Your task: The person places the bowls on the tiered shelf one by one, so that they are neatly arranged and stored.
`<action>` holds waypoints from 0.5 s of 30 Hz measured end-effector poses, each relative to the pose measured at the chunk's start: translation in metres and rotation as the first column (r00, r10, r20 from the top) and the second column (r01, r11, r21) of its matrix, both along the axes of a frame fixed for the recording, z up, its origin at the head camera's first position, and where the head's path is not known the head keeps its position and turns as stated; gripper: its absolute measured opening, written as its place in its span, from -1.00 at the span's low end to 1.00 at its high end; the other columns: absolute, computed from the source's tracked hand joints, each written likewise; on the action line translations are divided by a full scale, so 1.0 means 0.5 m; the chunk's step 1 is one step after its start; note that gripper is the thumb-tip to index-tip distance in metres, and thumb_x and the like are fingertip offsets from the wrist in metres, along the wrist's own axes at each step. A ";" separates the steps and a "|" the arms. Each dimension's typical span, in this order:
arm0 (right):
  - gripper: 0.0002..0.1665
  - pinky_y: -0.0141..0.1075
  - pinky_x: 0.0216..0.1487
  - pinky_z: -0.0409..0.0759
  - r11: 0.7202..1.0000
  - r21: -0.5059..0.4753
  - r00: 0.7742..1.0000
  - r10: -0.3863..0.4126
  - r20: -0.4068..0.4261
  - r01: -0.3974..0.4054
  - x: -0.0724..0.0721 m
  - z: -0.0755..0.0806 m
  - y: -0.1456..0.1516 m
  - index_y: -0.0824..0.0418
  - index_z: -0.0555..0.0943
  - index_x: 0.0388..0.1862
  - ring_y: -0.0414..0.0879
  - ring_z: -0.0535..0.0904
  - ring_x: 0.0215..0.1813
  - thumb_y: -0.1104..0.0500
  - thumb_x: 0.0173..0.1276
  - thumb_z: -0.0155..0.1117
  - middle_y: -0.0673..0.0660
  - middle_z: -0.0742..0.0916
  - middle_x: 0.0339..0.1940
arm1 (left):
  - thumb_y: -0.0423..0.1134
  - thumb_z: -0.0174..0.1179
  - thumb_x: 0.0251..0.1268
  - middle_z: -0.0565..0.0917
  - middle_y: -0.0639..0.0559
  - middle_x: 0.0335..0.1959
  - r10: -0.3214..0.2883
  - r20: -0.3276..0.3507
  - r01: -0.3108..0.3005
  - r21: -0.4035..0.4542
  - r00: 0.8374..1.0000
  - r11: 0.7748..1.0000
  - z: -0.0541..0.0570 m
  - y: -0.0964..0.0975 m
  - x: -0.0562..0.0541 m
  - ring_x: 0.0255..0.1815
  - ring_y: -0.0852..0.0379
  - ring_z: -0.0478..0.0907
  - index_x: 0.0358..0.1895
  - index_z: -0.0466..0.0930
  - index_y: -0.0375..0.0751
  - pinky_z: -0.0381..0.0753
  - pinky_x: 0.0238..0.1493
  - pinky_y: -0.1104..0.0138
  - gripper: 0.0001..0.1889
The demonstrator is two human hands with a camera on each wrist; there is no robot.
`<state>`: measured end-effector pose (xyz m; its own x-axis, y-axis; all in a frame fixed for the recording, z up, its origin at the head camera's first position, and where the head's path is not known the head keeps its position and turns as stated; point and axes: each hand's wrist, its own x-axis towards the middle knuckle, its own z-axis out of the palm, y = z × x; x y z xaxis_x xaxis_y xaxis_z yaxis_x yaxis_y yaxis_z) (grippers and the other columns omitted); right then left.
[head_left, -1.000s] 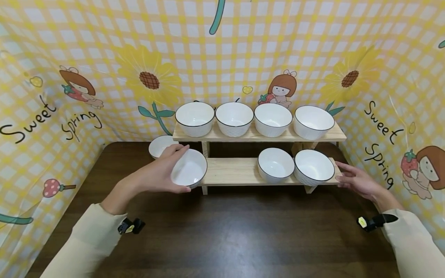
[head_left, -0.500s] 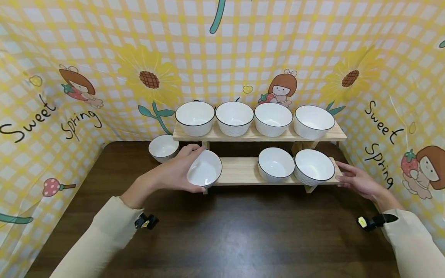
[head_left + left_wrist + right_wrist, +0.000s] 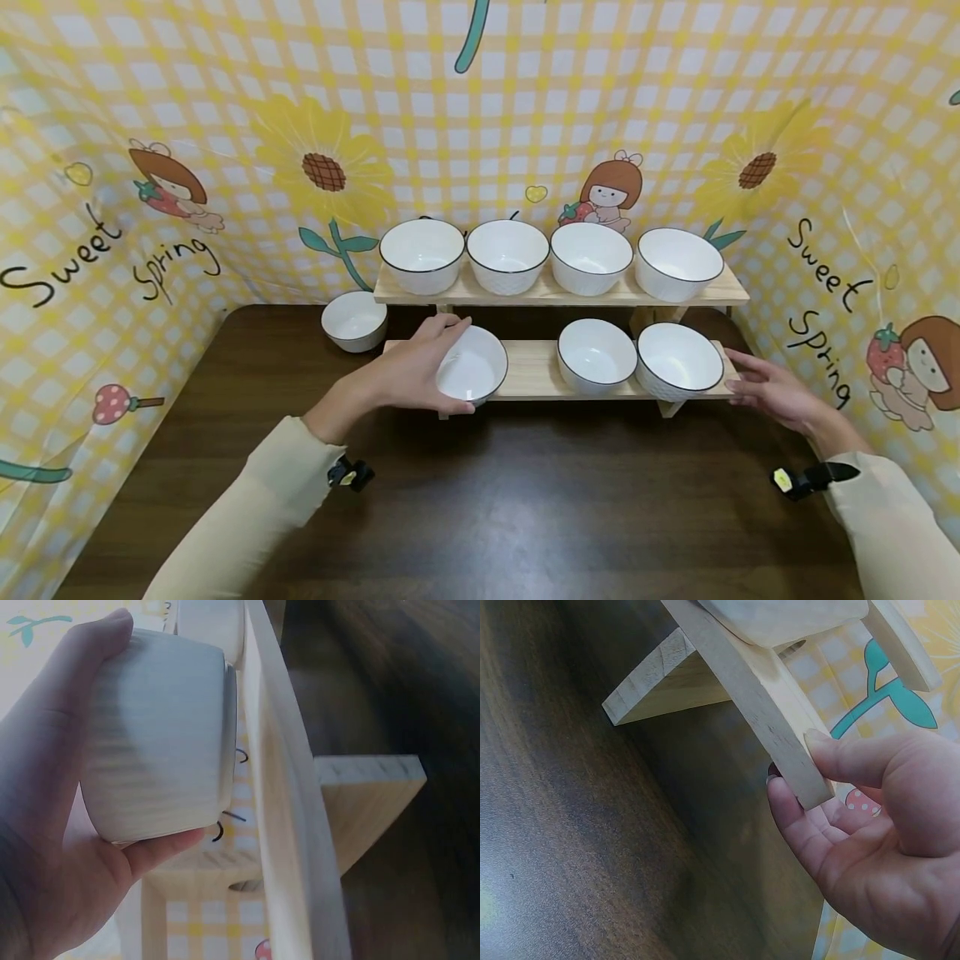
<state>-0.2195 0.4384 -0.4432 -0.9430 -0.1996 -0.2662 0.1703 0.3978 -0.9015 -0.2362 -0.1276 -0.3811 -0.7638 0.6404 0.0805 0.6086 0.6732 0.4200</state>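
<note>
My left hand (image 3: pixel 420 367) grips a white bowl (image 3: pixel 476 363) with a dark rim, thumb on the near side and fingers around the far side. In the left wrist view the base of this bowl (image 3: pixel 161 735) stands a little apart from the shelf plank (image 3: pixel 289 795). It hangs over the left part of the lower wooden shelf (image 3: pixel 528 367). My right hand (image 3: pixel 780 390) pinches the right end of that shelf, with the thumb on top and fingers beneath in the right wrist view. Two bowls, a plainer one (image 3: pixel 596 358) and a textured one (image 3: pixel 679 358), sit on the lower shelf's right part.
On the upper shelf (image 3: pixel 480 292) several white bowls (image 3: pixel 507 257) stand in a row. Another small bowl (image 3: pixel 355 322) rests on the dark table (image 3: pixel 525 500) to the left of the rack. Yellow checked cloth (image 3: pixel 480 117) surrounds the table at the back and sides.
My left hand has carried its bowl rightward, from the lower shelf's left end to farther along it. The small bowl behind has come into full view. The right hand keeps its place.
</note>
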 end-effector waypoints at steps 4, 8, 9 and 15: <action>-0.08 -0.26 -0.04 0.67 1.000 -0.004 1.000 -0.001 -0.002 0.001 -0.001 0.001 0.000 0.47 -0.16 0.63 -0.23 0.66 -0.18 0.28 0.57 0.16 -0.08 0.69 -0.16 | 0.28 0.52 -0.08 0.16 -0.22 0.50 -0.011 0.008 0.011 0.011 1.000 1.000 -0.008 0.019 -0.008 0.45 -0.09 0.19 0.63 0.02 -0.30 0.48 0.29 0.09 0.29; -0.09 -0.26 -0.04 0.67 1.000 -0.009 1.000 0.001 -0.009 -0.001 -0.001 0.001 0.002 0.47 -0.15 0.63 -0.23 0.66 -0.18 0.29 0.56 0.15 -0.08 0.69 -0.17 | 0.33 0.51 -0.10 0.15 -0.18 0.50 0.002 0.018 -0.002 0.000 1.000 1.000 -0.013 0.036 -0.015 0.41 -0.07 0.25 0.63 0.01 -0.27 0.53 0.24 0.09 0.30; -0.09 -0.26 -0.04 0.67 1.000 -0.008 1.000 0.002 -0.011 -0.002 -0.001 0.000 0.002 0.47 -0.15 0.63 -0.23 0.66 -0.19 0.29 0.57 0.15 -0.08 0.69 -0.17 | 0.34 0.50 -0.10 0.15 -0.17 0.51 0.004 0.021 -0.004 -0.001 1.000 1.000 -0.014 0.040 -0.017 0.41 -0.06 0.25 0.64 0.00 -0.26 0.53 0.23 0.09 0.31; -0.08 -0.25 -0.04 0.68 1.000 0.003 1.000 0.000 -0.009 0.000 -0.001 -0.001 0.002 0.47 -0.15 0.63 -0.20 0.68 -0.18 0.28 0.57 0.16 -0.06 0.70 -0.18 | 0.37 0.49 -0.11 0.16 -0.16 0.50 0.020 0.037 -0.020 0.009 0.999 1.000 -0.024 0.060 -0.029 0.42 -0.05 0.24 0.64 0.00 -0.26 0.51 0.25 0.07 0.32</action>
<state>-0.2198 0.4392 -0.4439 -0.9454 -0.1991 -0.2582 0.1620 0.4005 -0.9019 -0.2505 -0.0978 -0.3932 -0.7789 0.6245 0.0580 0.5793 0.6809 0.4481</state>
